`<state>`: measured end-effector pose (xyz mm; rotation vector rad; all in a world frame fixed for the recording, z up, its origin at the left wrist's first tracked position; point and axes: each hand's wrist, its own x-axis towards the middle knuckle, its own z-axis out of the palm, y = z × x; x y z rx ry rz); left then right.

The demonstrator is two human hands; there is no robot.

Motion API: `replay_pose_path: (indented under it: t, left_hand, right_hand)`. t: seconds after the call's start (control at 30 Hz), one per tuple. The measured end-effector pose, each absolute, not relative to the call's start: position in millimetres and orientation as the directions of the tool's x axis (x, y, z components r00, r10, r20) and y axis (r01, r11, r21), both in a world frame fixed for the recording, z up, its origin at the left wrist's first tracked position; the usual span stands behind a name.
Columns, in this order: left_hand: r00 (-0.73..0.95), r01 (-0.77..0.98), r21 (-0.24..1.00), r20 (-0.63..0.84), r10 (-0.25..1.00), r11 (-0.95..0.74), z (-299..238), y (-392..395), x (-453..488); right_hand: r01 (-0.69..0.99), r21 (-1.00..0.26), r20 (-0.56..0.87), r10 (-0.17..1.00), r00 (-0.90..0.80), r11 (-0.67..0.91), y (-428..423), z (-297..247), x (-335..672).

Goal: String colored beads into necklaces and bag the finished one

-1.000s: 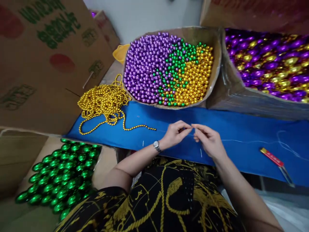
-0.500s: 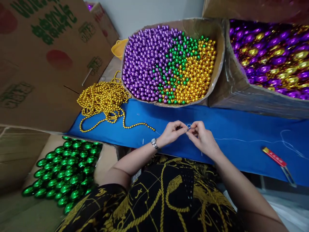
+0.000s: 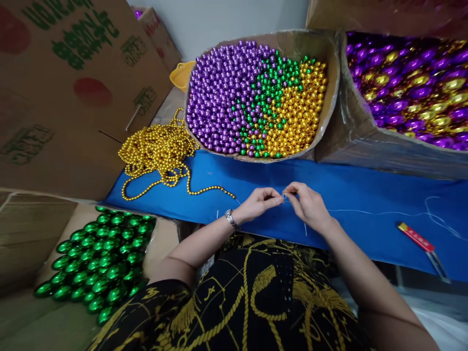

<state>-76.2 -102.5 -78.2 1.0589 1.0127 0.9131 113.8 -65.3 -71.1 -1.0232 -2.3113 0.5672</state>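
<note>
Moved since half a second ago: the loop in the thread (image 3: 369, 212), now smaller and a little lower between the two hands.

Left hand (image 3: 259, 202): grip closed, thumb and forefinger pinching the thread; watch (image 3: 230, 218) at the wrist.

Right hand (image 3: 309, 204): grip closed to a pinch on the same thread, fingertips just beside those of the left hand. Whether the fingertips touch, cannot tell.

Thread: white, fine; running right from the right hand over the blue tabletop (image 3: 365, 187) to loose curls at the far right side.

String of gold beads (image 3: 157, 148): heaped on the left of the tabletop, its loose end stretching right, near the left hand; a short length of thread shows at that end.

Box (image 3: 332, 109), beyond the hands: small beads in purple, green and gold.

Second box (image 3: 395, 155), far right: larger beads, purple and gold.

Small tool (image 3: 417, 238), right: red and yellow, metal end, lying slantwise.

Green beads (image 3: 109, 258), near left: large, glossy, below tabletop level.
</note>
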Motion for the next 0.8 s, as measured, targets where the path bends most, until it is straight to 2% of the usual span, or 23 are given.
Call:
replay_pose_path:
  t: [0.13,0.3,0.4,0.47,0.53,0.63,0.7,0.8]
  left_hand:
    - [0.24,-0.205,0.931,-0.252,0.937,0.303,-79,-105,-71]
    - [0.118,-0.22,0.966,-0.113,0.987,0.136,-81,-106,-65]
    - [0.086,-0.165,0.983,-0.062,0.994,0.076,-81,-107,-62]
    - [0.082,-0.156,0.985,-0.064,0.995,0.076,-81,-107,-62]
    - [0.081,-0.162,0.983,-0.078,0.994,0.09,-82,-108,-62]
    - [0.096,-0.173,0.98,-0.084,0.992,0.099,-82,-109,-64]
    - [0.116,-0.186,0.977,-0.078,0.99,0.099,-82,-108,-65]
    - [0.157,-0.203,0.973,-0.074,0.985,0.106,-80,-107,-67]
  right_hand:
    - [0.551,-0.593,0.33,0.802,-0.499,0.587,-68,-68,112]
    - [0.576,-0.544,0.483,0.789,-0.379,0.61,-85,-57,108]
    - [0.603,-0.543,0.491,0.804,-0.336,0.584,-93,-57,106]
    - [0.608,-0.616,0.453,0.857,-0.246,0.5,-93,-59,106]
    - [0.542,-0.738,0.353,0.915,-0.196,0.401,-89,-61,108]
    - [0.383,-0.892,0.135,0.951,-0.278,0.238,-80,-64,112]
    - [0.319,-0.933,0.053,0.942,-0.33,0.164,-76,-65,113]
    - [0.307,-0.934,0.061,0.928,-0.367,0.183,-72,-66,111]
